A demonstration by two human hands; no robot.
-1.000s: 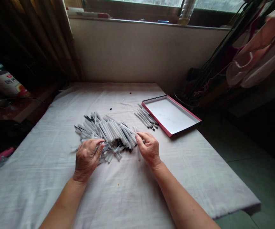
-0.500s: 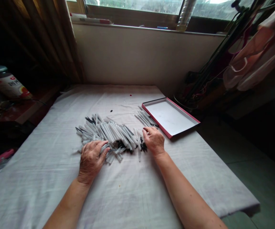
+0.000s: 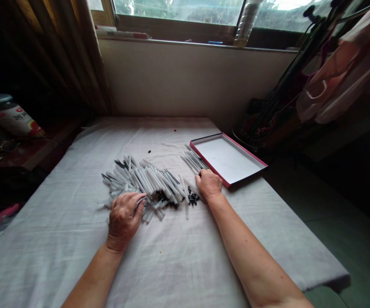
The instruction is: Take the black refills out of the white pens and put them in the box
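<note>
A heap of slim, whitish see-through tubes (image 3: pixel 148 177), resembling pen barrels, lies mid-table with thin black rods among them. My left hand (image 3: pixel 123 218) rests at the heap's near left edge, thumb and forefinger pinched together; what is between them is too small to make out. My right hand (image 3: pixel 210 183) is closed, its curled fingertips at the near end of a neat row of tubes (image 3: pixel 194 159). Whether it grips one is hidden. Small black plugs (image 3: pixel 192 198) lie in a cluster between the hands, beside a few loose tubes.
A shallow red-edged box lid (image 3: pixel 228 155) with a white inside lies right of the row. Pale cloth (image 3: pixel 165 273) covers the table. A labelled jar (image 3: pixel 11 115) stands on a side surface at left. A single black piece (image 3: pixel 149 151) lies beyond the heap.
My right hand has moved slightly away from me, toward the row of tubes and the lid, and its fingers have curled down. My left thumb and forefinger have drawn closer together.
</note>
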